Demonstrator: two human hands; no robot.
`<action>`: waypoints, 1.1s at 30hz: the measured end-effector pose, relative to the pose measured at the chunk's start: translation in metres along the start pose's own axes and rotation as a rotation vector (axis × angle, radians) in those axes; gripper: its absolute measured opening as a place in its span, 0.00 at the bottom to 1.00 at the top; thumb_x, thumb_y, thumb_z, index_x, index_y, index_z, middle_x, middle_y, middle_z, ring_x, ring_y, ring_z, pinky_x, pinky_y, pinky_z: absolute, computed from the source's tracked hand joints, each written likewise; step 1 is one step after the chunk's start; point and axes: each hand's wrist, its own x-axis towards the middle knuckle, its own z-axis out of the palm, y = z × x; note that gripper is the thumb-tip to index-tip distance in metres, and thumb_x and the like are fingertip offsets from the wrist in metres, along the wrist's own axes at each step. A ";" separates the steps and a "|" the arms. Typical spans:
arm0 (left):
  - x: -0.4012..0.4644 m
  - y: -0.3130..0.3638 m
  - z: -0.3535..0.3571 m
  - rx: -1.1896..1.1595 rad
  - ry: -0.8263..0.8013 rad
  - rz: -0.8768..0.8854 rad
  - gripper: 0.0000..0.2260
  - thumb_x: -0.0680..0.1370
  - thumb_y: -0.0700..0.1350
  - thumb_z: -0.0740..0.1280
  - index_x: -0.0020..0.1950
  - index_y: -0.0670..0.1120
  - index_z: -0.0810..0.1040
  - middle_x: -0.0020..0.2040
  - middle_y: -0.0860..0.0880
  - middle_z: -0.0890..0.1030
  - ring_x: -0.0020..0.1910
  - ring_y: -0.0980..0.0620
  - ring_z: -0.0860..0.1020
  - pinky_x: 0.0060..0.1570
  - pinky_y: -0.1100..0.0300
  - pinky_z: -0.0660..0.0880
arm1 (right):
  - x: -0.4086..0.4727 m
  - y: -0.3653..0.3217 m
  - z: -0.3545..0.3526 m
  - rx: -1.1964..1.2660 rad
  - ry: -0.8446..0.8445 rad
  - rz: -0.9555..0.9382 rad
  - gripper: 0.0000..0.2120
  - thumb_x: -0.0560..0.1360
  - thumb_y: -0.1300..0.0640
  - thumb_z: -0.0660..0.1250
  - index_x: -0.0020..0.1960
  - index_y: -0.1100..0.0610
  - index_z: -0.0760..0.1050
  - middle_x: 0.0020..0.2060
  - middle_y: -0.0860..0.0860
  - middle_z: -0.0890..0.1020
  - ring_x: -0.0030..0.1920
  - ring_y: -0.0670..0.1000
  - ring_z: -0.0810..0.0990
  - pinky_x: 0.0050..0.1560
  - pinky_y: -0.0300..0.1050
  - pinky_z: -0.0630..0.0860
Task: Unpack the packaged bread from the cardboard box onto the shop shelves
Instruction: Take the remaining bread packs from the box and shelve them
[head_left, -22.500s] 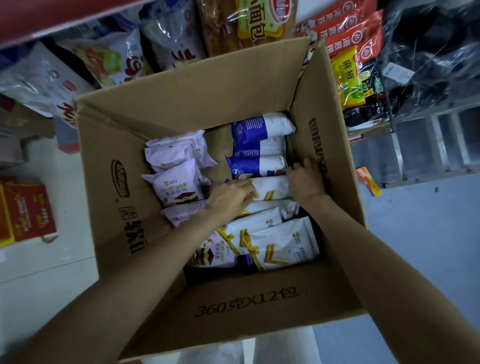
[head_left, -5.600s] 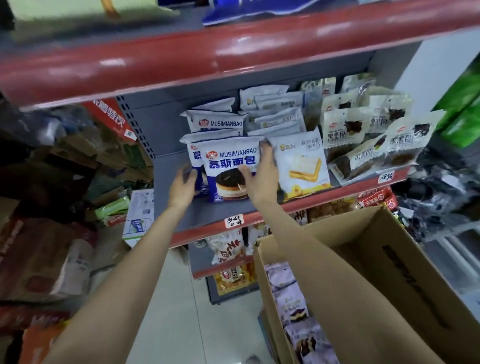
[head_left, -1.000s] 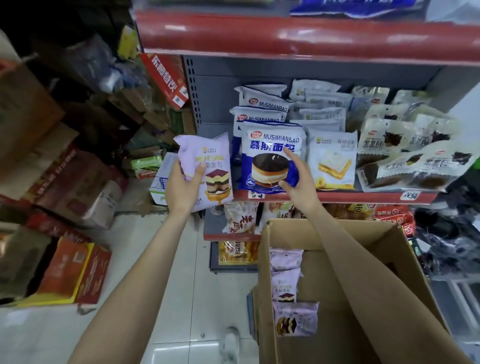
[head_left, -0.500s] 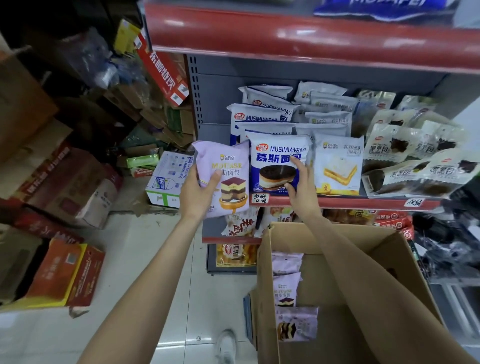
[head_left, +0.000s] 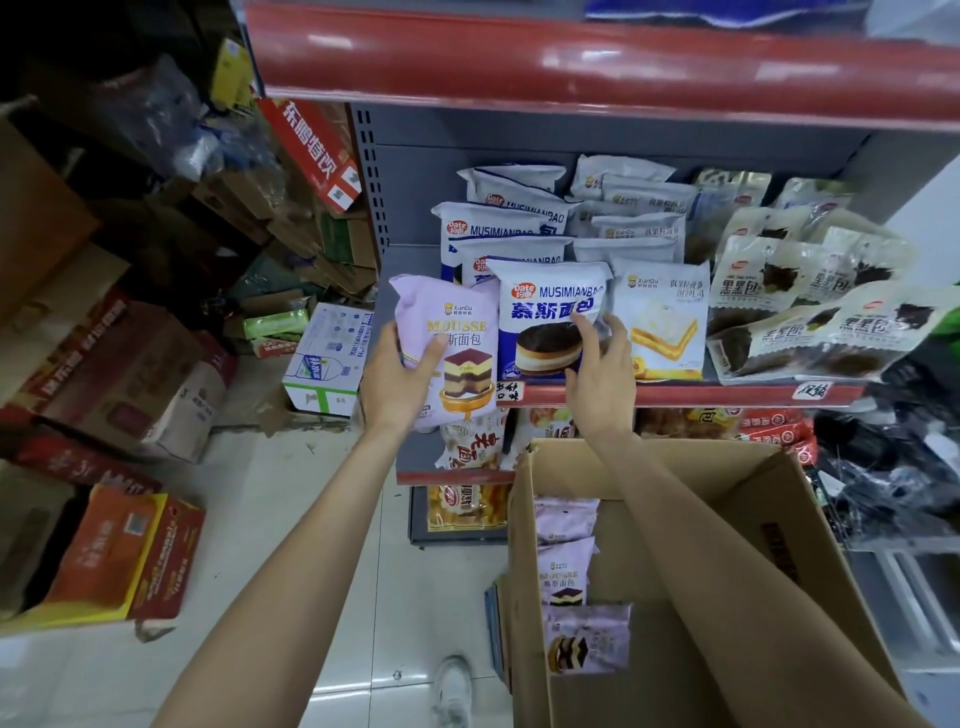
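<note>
My left hand (head_left: 397, 376) grips a pale purple mousse bread pack (head_left: 457, 332) and holds it upright at the left end of the red-edged shelf (head_left: 675, 396), beside the blue and white bread pack (head_left: 545, 319). My right hand (head_left: 602, 369) rests its fingers on the front of that blue pack, which stands at the shelf's front edge. The open cardboard box (head_left: 727, 545) sits below my right arm, with several purple packs (head_left: 563, 566) along its left wall.
White sandwich bread packs (head_left: 662, 322) and dark-filling packs (head_left: 810, 322) fill the shelf to the right. More blue packs are stacked behind. Lower shelves hold snack bags (head_left: 467, 499). Cartons (head_left: 119, 551) pile up on the floor to the left. My shoe (head_left: 452, 686) shows on the white tiles.
My left hand has carried the purple pack right and up to the shelf's left end, against the blue pack. My right hand stays on the blue pack's front.
</note>
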 end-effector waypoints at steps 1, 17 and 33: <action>0.000 0.000 0.000 -0.003 0.000 0.004 0.21 0.75 0.60 0.65 0.62 0.49 0.70 0.57 0.50 0.79 0.52 0.50 0.77 0.50 0.54 0.75 | -0.007 -0.001 -0.001 0.002 0.036 -0.012 0.33 0.68 0.69 0.67 0.69 0.53 0.62 0.67 0.63 0.63 0.57 0.60 0.72 0.52 0.53 0.76; -0.004 -0.053 -0.094 -0.181 0.020 0.010 0.18 0.70 0.55 0.73 0.56 0.51 0.74 0.49 0.55 0.80 0.48 0.58 0.78 0.43 0.73 0.72 | 0.012 -0.126 -0.036 0.269 -0.178 -0.583 0.29 0.73 0.50 0.69 0.71 0.54 0.64 0.69 0.54 0.67 0.69 0.54 0.62 0.68 0.49 0.61; 0.028 -0.041 -0.130 -0.302 0.135 0.080 0.10 0.74 0.56 0.70 0.51 0.55 0.74 0.51 0.54 0.80 0.52 0.53 0.79 0.53 0.55 0.75 | 0.003 -0.194 0.000 0.786 -0.263 -0.093 0.32 0.73 0.55 0.70 0.72 0.45 0.57 0.68 0.49 0.68 0.56 0.48 0.78 0.51 0.52 0.80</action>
